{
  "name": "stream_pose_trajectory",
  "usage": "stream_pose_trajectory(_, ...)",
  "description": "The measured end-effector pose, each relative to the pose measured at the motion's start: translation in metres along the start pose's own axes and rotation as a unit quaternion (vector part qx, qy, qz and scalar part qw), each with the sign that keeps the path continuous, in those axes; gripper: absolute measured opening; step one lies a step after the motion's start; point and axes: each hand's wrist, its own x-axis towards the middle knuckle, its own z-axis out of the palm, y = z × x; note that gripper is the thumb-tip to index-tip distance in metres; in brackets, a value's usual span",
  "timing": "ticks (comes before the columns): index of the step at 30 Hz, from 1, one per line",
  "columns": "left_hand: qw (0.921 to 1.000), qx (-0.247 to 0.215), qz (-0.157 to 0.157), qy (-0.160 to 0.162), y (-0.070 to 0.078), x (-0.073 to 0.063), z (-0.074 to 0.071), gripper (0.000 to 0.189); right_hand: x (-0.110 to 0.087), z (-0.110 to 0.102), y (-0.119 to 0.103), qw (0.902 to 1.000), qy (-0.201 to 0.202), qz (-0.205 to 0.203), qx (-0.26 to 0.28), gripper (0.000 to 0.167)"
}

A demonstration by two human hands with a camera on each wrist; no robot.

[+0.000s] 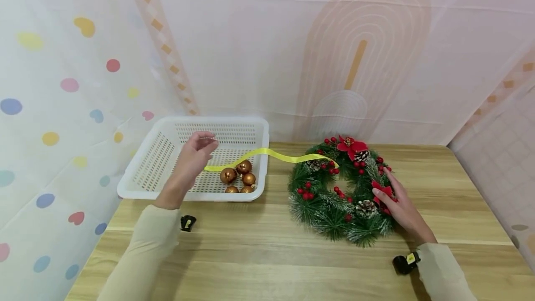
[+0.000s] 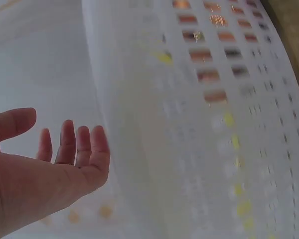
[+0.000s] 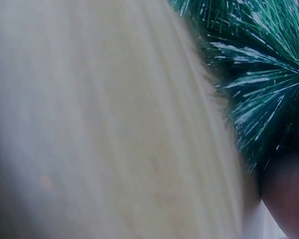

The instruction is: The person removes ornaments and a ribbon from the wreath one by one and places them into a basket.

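Note:
In the head view my left hand (image 1: 192, 160) hovers above the white plastic basket (image 1: 140, 158). The left wrist view shows this hand (image 2: 50, 164) with thumb and loosely bent fingers apart and nothing between them. A yellow ribbon (image 1: 284, 157) runs from inside the basket, over its right rim, onto the green wreath (image 1: 322, 219). Red poinsettias (image 1: 352, 146), red berries and pinecones (image 1: 366, 207) decorate the wreath. My right hand (image 1: 402, 206) rests on the wreath's right side, fingers fairly straight, thumb by a red flower. The right wrist view shows green needles (image 3: 269, 84) close up.
Several shiny copper-brown ball ornaments (image 1: 228, 175) lie in the basket's front right corner. The wooden table (image 1: 259, 254) meets a patterned cloth backdrop (image 1: 251, 59) behind. Black wrist devices (image 1: 405, 264) sit at both sleeves.

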Motion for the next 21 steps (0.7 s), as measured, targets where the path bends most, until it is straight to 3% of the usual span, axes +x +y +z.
stream_pose_trajectory(6,0.9974,0.040,0.027,-0.053,0.008,0.005,0.043,0.037,0.000,0.001,0.002,1.0000,0.002,-0.001,0.000,0.076)
stream_pose_trajectory(12,0.9861,0.115,0.082,-0.088,0.015,0.008,0.083,0.039,0.000,0.001,0.001,1.0000,0.001,0.000,0.005,0.076)
stream_pose_trajectory(17,0.9754,0.159,0.113,-0.103,0.016,0.013,0.105,0.041,0.001,0.001,0.002,1.0000,0.002,-0.004,0.005,0.075)
stream_pose_trajectory(21,0.9709,0.185,0.120,-0.093,0.013,0.019,0.116,0.047,0.002,0.001,0.003,1.0000,0.006,-0.007,0.001,0.075)
